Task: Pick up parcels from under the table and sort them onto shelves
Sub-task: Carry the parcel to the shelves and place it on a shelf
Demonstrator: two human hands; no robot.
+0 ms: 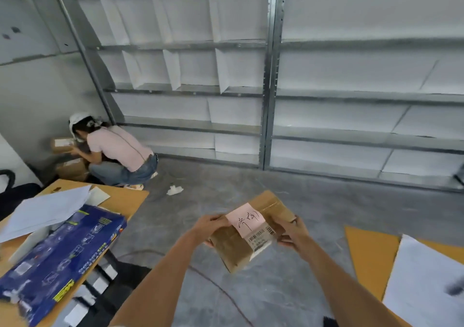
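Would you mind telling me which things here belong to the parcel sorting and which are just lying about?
Part of the job: brown parcel, held by left hand and right hand; metal shelves.

Lying about: blue box, loose papers, crumpled paper on floor.

Blue box (60, 259) and papers (47, 208) on table (125, 198)

My left hand (209, 223) and right hand (295, 232) are bare: no gloves, no rings, no watch or band at either wrist. Both forearms are uncovered all the way back from the hands to the bottom edge of view, so no sleeve shows. Fingers are partly blurred, nails not discernible.
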